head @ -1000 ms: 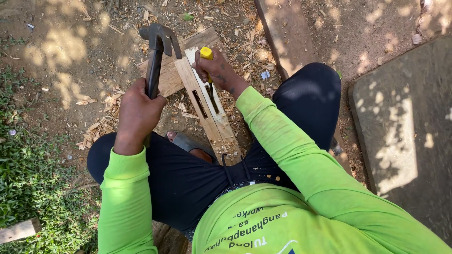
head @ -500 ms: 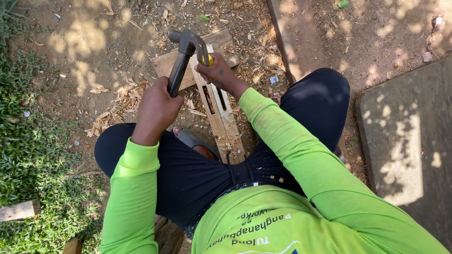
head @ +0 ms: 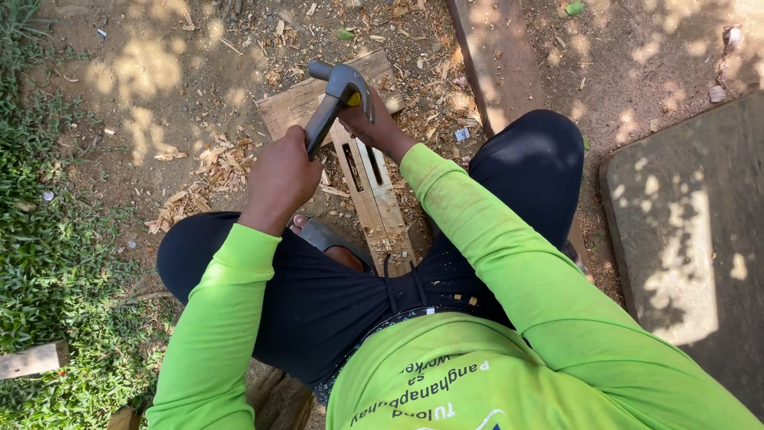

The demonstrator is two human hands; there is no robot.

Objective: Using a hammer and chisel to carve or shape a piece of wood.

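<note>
Outdoor site, no walls or furniture. Ground is bare packed dirt (head: 159, 72), dry and brown, under dappled sunlight broken by leaf shade. Patchy green grass (head: 56, 239) runs along the left edge, from far to near. Wood chips (head: 203, 163) lie scattered over the dirt at centre and far centre. A weathered timber plank (head: 489, 56) lies at far centre right, running away from the viewer. A grey concrete slab (head: 692, 239) occupies the right side. A short wood offcut (head: 32, 360) rests in the grass at near left.

Dirt ground (head: 159, 119) bears wood chips (head: 199, 171) and a board (head: 298, 103)
</note>
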